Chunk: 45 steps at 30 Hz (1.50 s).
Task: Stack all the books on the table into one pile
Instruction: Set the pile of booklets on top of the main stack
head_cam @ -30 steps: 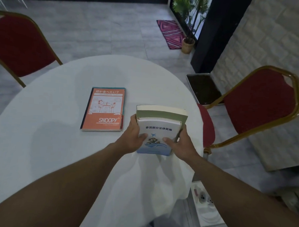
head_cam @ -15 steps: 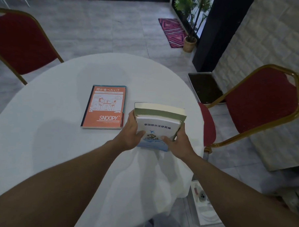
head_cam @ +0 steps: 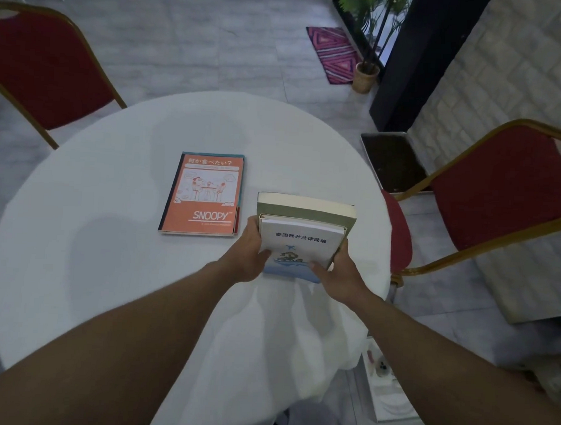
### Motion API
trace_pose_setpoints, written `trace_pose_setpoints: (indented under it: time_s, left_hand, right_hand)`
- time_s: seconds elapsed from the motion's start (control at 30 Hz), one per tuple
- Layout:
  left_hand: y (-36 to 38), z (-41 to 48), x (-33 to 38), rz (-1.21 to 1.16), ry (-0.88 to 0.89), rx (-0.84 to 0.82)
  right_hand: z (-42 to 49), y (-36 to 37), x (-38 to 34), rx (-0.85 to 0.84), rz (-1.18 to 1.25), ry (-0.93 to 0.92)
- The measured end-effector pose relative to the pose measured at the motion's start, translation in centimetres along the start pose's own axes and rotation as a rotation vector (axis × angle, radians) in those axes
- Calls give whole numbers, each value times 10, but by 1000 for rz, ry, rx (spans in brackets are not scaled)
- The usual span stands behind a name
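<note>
A small white book with a blue drawing (head_cam: 298, 245) lies on top of a thicker olive-green book (head_cam: 306, 210), near the right edge of the round white table (head_cam: 109, 269). My left hand (head_cam: 250, 252) grips the pile's left side, thumb on the white cover. My right hand (head_cam: 337, 272) grips its right side, thumb on the lower cover. To the left, an orange SNOOPY notebook (head_cam: 204, 194) lies flat on another thin book whose teal and red edges show beneath it.
Red chairs with gold frames stand at the far left (head_cam: 44, 70) and at the right (head_cam: 498, 193). A potted plant (head_cam: 365, 71), a pink mat (head_cam: 334, 54) and a dark tray (head_cam: 394, 162) are on the tiled floor beyond the table. The tablecloth hangs in folds near me.
Both hands keep the same hold on the two-book pile. The pile has shifted only slightly toward me and the view has drifted a little.
</note>
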<state>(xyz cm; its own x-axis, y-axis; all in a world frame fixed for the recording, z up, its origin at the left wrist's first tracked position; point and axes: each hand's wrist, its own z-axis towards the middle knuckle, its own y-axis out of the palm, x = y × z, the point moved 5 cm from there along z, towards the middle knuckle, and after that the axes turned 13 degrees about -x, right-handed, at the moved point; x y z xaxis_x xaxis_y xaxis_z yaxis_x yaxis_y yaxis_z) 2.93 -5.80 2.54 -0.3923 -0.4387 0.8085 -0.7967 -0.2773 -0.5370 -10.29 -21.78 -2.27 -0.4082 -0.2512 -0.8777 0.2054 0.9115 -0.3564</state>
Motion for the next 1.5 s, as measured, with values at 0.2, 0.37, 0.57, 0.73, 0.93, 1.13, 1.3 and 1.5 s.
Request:
trace_pose_setpoints:
  time_s: [0.2, 0.37, 0.57, 0.73, 0.93, 1.13, 1.3, 1.5]
  left_hand:
    - [-7, -4, 2, -8, 11, -18]
    - [-10, -10, -5, -35, 22, -36]
    - [-8, -8, -8, -49, -6, -38]
    - [-23, -8, -14, -63, -2, -21]
    - [-55, -12, -50, -350, -257, -41]
    - [-102, -8, -92, -471, -359, 184]
    - [-143, 11, -126, -423, -457, 297]
    - [-179, 37, -170, -370, -494, 314]
  right_hand:
    - [-1, 2, -2, -10, 23, -10]
    - [1, 11, -1, 2, 44, 1]
    - [0, 13, -3, 0, 64, -13]
    - [8, 18, -11, -76, 109, 7]
    - [34, 42, -32, -152, 243, 102]
    - [85, 82, -63, -106, 364, 163]
    - [144, 110, -87, -50, 376, 214]
    - [204, 136, -97, -27, 323, 265]
